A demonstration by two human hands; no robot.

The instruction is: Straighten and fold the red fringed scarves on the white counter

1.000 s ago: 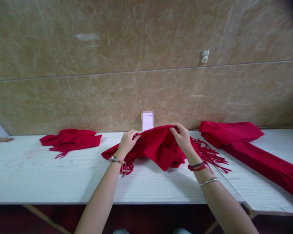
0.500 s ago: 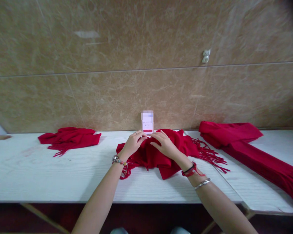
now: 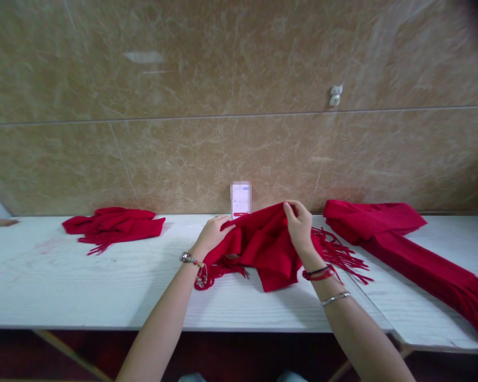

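Note:
A crumpled red scarf (image 3: 263, 241) with fringed ends lies on the white table in front of me, its far edge lifted between my hands. My left hand (image 3: 214, 234) pinches the raised edge on the left, thumb on the near side. On the right, my right hand (image 3: 298, 223) grips the same edge a little higher, thumb pressed against the cloth. The scarf's near corner hangs down onto the tabletop, and fringe spreads out beyond my right wrist.
To the left lies a bunched red scarf (image 3: 117, 228). A long folded red scarf (image 3: 406, 249) stretches to the right edge. Behind my hands a phone (image 3: 241, 199) leans on the tiled wall (image 3: 175, 159). The white table (image 3: 83, 294) has a seam at right.
Half a second ago both hands lay close together on the lowered scarf. Now my right hand has moved right and up, drawing the scarf's edge taut; my left hand has shifted slightly left.

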